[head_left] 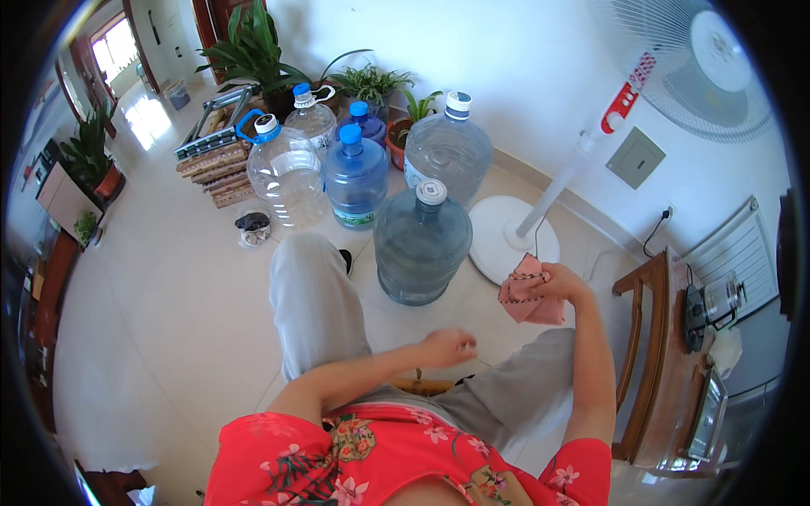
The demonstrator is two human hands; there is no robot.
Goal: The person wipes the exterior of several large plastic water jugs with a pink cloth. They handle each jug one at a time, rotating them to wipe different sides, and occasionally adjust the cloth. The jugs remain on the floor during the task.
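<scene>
My right hand (564, 283) is closed on a folded pink cloth (540, 305) with a dark striped edging, held above the floor beside the fan's round base. My left hand (450, 347) hangs in front of my body between my knees, its fingers bent but smeared by motion; no object shows in it. Straight ahead stands a big greenish-blue water jug (422, 249) with a white cap, upright and touched by neither hand. Behind it are a blue jug (355, 185), a large clear jug (447, 156) and a clear bottle with a blue handle (285, 181).
A white standing fan (547, 198) rises from its base (498, 240) at right. Farther right is a wooden table (662, 371) bearing a glass kettle (722, 297). Potted plants (371, 82) line the wall; stacked wooden slats (218, 169) and a small dark-and-white bundle (252, 228) lie left.
</scene>
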